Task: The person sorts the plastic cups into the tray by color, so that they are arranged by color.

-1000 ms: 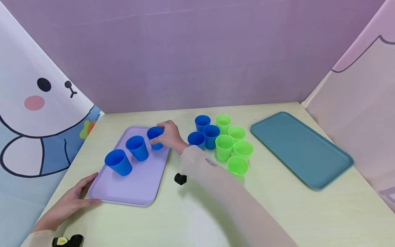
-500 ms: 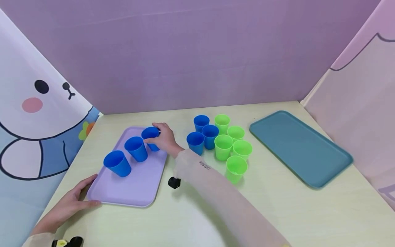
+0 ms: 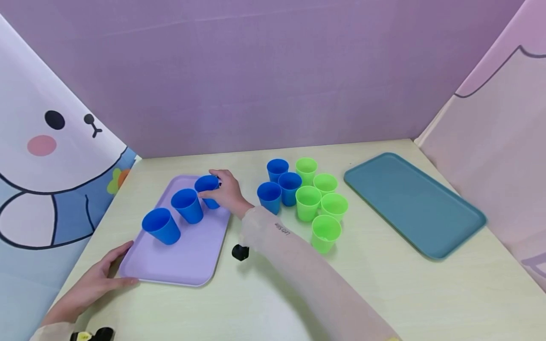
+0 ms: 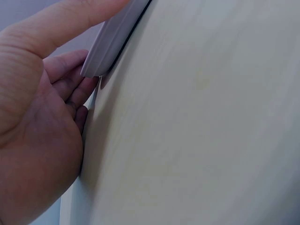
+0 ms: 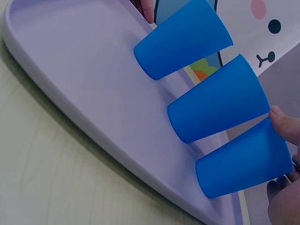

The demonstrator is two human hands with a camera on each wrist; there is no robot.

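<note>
In the head view, a purple tray [image 3: 179,260] lies at the left with three blue cups upright on it: a near cup [image 3: 162,227], a middle cup [image 3: 187,207] and a far cup [image 3: 207,183]. My right hand [image 3: 228,192] holds the far cup between thumb and fingers near its rim. The right wrist view has that cup's base [image 5: 208,180] down at the tray, beside the middle cup. My left hand [image 3: 91,284] holds the tray's near left corner, thumb on the front edge and fingers at the left edge. In the left wrist view its fingers [image 4: 70,77] bend behind the tray's rim.
Mid-table, three more blue cups [image 3: 269,196] stand close beside several green cups [image 3: 308,203]. A teal tray [image 3: 414,203] lies at the right. Fabric walls with a cartoon print [image 3: 55,142] enclose the table's back and sides.
The right hand has carried its blue cup slightly left, closer to the middle cup, and now stays there. The left hand keeps its place at the tray's corner.
</note>
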